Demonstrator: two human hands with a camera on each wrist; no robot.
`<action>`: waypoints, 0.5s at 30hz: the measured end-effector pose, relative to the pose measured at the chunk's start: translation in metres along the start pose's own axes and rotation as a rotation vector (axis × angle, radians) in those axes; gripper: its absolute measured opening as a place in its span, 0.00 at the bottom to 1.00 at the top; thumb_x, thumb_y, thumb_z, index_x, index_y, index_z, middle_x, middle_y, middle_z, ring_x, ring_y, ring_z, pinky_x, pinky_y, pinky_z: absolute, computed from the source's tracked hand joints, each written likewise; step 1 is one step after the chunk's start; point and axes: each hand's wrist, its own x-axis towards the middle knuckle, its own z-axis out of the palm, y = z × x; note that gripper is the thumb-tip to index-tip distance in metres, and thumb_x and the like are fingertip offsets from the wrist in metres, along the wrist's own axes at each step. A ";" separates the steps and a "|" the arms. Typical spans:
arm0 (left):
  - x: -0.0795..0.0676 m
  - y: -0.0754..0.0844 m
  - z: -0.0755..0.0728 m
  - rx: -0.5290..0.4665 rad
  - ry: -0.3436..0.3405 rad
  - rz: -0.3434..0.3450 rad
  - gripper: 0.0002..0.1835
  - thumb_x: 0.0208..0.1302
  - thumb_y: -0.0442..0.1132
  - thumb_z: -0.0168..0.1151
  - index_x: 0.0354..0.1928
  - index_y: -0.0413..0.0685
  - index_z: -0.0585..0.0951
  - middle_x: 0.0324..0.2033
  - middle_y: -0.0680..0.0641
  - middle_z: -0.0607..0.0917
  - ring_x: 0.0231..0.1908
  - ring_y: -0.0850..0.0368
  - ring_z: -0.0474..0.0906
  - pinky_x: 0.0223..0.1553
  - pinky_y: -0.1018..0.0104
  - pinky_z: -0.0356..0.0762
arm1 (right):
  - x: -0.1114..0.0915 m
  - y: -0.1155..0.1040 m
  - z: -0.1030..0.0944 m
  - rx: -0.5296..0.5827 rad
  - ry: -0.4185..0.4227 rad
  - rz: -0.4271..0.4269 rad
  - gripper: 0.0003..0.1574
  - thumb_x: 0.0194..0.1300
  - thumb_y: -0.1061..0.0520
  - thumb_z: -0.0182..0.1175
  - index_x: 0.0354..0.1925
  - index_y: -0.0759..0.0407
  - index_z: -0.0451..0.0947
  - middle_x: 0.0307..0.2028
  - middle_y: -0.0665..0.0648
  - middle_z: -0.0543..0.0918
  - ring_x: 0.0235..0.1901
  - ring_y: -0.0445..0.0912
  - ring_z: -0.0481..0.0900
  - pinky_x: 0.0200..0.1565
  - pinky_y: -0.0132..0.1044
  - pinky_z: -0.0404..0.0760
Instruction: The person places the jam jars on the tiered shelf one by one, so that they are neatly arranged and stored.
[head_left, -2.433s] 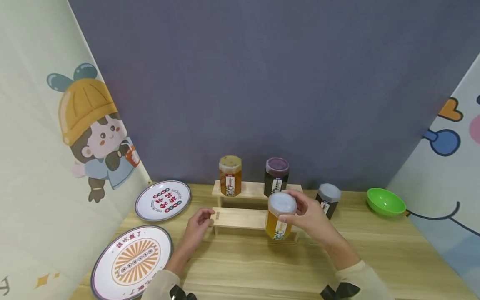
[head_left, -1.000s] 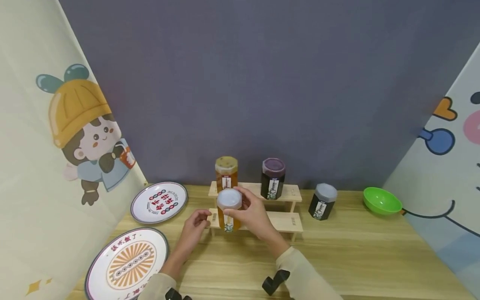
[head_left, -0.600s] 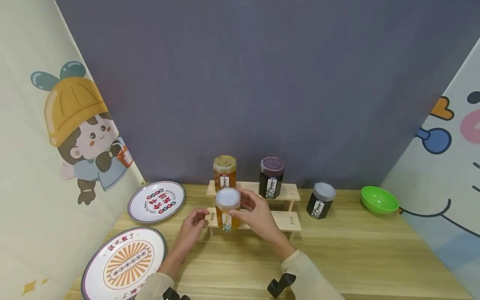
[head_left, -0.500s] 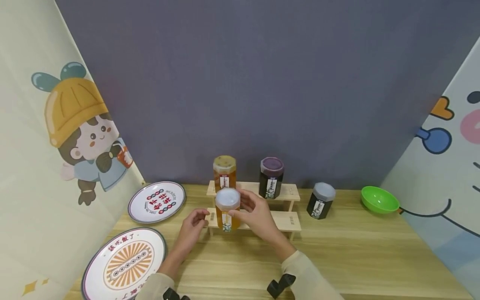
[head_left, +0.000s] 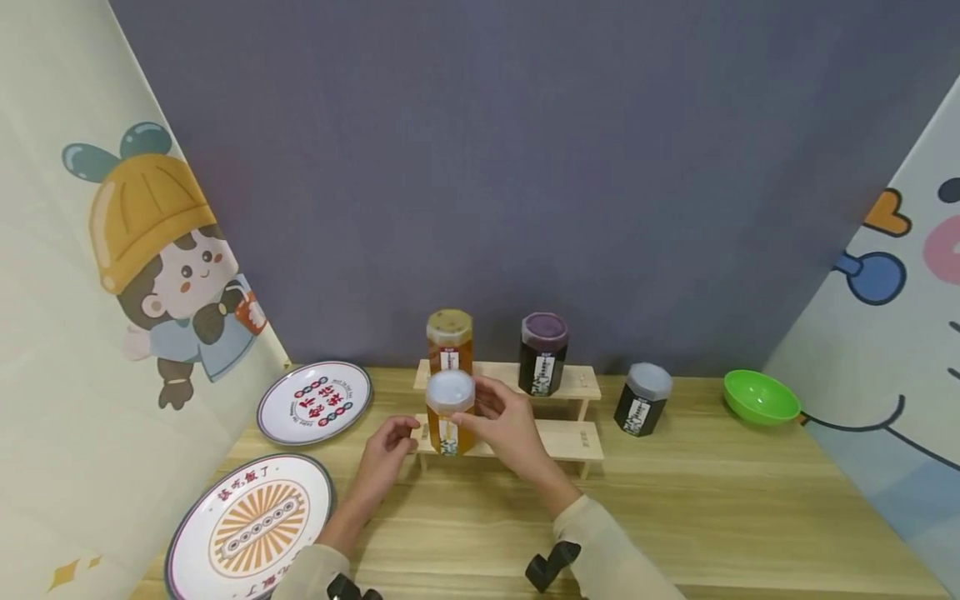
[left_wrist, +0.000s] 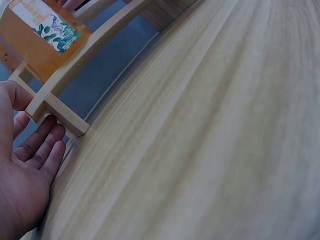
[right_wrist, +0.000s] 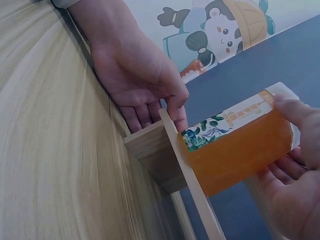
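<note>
Backdrop (head_left: 525,167): plain grey-blue cloth, upright behind the stand (head_left: 579,381).
Left panel (head_left: 45,333): pale, printed with a cartoon figure in a yellow hat; well to the left of the stand.
Right panel (head_left: 847,358): pale, printed with blue, orange and pink shapes; well to the right of the stand.
Tabletop (head_left: 750,500): light wood grain, running beneath and around the stand.
Wooden build: two levels, the lower step (head_left: 566,437) in front of the upper one.
Large plate (head_left: 258,529): white, dark rim, orange rays in the middle; left of the stand and nearer the person.
Small plate (head_left: 315,404): white with red lettering; left of the stand.
Right hand (head_left: 510,425): grasping the white-lidded orange jar (head_left: 447,412), thumb on the near side.
Left hand (head_left: 382,458): grasping the left end of the stand's lower step, a bent finger against the plank.
Bowl (head_left: 761,398): bright green, well to the right of the stand.
Held jar: upright at the left end of the stand's lower step, its base meeting the plank.
Back jars: yellow-lidded jar (head_left: 450,342) on the stand's upper level at left, purple-lidded jar (head_left: 543,354) on it towards the right.
Loose jar: grey-lidded dark jar (head_left: 642,400), just right of the stand.
</note>
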 end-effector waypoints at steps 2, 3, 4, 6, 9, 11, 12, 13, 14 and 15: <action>0.000 0.001 -0.001 0.008 0.000 0.009 0.16 0.68 0.26 0.54 0.55 0.38 0.79 0.53 0.38 0.83 0.52 0.54 0.79 0.49 0.74 0.79 | 0.001 0.000 0.001 0.002 0.000 -0.001 0.39 0.58 0.60 0.77 0.66 0.59 0.75 0.63 0.62 0.81 0.64 0.57 0.80 0.65 0.45 0.80; 0.000 0.001 -0.001 0.015 0.000 0.011 0.16 0.68 0.26 0.54 0.55 0.38 0.79 0.53 0.38 0.83 0.52 0.54 0.79 0.49 0.75 0.79 | 0.002 0.000 0.001 0.003 -0.004 -0.002 0.39 0.58 0.60 0.76 0.66 0.59 0.75 0.63 0.62 0.81 0.64 0.57 0.80 0.65 0.45 0.80; 0.000 0.001 -0.001 0.015 0.003 0.011 0.16 0.67 0.26 0.54 0.55 0.39 0.79 0.52 0.38 0.83 0.51 0.54 0.79 0.49 0.75 0.79 | 0.003 0.000 0.002 0.002 -0.008 -0.002 0.39 0.58 0.60 0.76 0.66 0.59 0.75 0.63 0.62 0.81 0.64 0.57 0.80 0.65 0.44 0.80; -0.001 0.001 -0.002 0.022 0.008 0.032 0.15 0.66 0.26 0.54 0.54 0.38 0.79 0.51 0.37 0.83 0.50 0.54 0.80 0.49 0.74 0.79 | 0.004 0.001 0.002 0.000 -0.014 -0.004 0.39 0.58 0.60 0.76 0.66 0.59 0.75 0.63 0.62 0.81 0.64 0.57 0.80 0.65 0.43 0.80; -0.002 0.001 -0.002 0.023 0.010 0.031 0.16 0.66 0.27 0.55 0.54 0.38 0.79 0.51 0.38 0.83 0.49 0.55 0.80 0.48 0.75 0.79 | 0.005 0.001 0.003 -0.002 -0.022 -0.003 0.39 0.58 0.59 0.76 0.67 0.59 0.75 0.63 0.62 0.81 0.64 0.57 0.80 0.65 0.43 0.80; -0.001 0.001 -0.002 0.020 0.008 0.026 0.16 0.66 0.26 0.55 0.54 0.38 0.79 0.51 0.38 0.83 0.49 0.56 0.80 0.49 0.75 0.79 | 0.005 0.001 0.002 -0.002 -0.027 -0.002 0.39 0.59 0.58 0.76 0.67 0.58 0.75 0.63 0.62 0.81 0.64 0.57 0.80 0.65 0.42 0.80; -0.001 0.001 -0.002 0.021 0.007 0.023 0.16 0.66 0.26 0.55 0.54 0.38 0.79 0.51 0.38 0.83 0.49 0.57 0.79 0.49 0.74 0.79 | 0.005 0.001 0.001 0.000 -0.033 -0.001 0.39 0.59 0.58 0.76 0.67 0.58 0.74 0.63 0.62 0.81 0.65 0.57 0.80 0.65 0.43 0.80; -0.001 0.001 -0.001 0.018 0.005 0.010 0.16 0.66 0.26 0.55 0.54 0.39 0.80 0.51 0.39 0.83 0.49 0.58 0.79 0.49 0.75 0.79 | 0.005 0.001 0.000 0.000 -0.039 -0.001 0.39 0.60 0.58 0.76 0.67 0.58 0.74 0.63 0.62 0.80 0.65 0.57 0.79 0.65 0.43 0.80; 0.000 0.001 -0.001 0.015 0.005 0.005 0.16 0.66 0.26 0.55 0.54 0.39 0.80 0.51 0.38 0.83 0.48 0.58 0.79 0.50 0.74 0.79 | 0.004 0.000 -0.001 0.002 -0.048 0.003 0.39 0.60 0.57 0.75 0.68 0.58 0.74 0.64 0.62 0.80 0.65 0.57 0.79 0.66 0.43 0.79; 0.000 0.000 -0.001 0.012 0.005 -0.002 0.16 0.66 0.26 0.55 0.54 0.40 0.80 0.51 0.39 0.83 0.48 0.59 0.79 0.50 0.74 0.79 | 0.004 0.000 -0.002 0.005 -0.059 0.008 0.39 0.61 0.58 0.75 0.68 0.58 0.73 0.64 0.62 0.80 0.65 0.57 0.79 0.66 0.43 0.79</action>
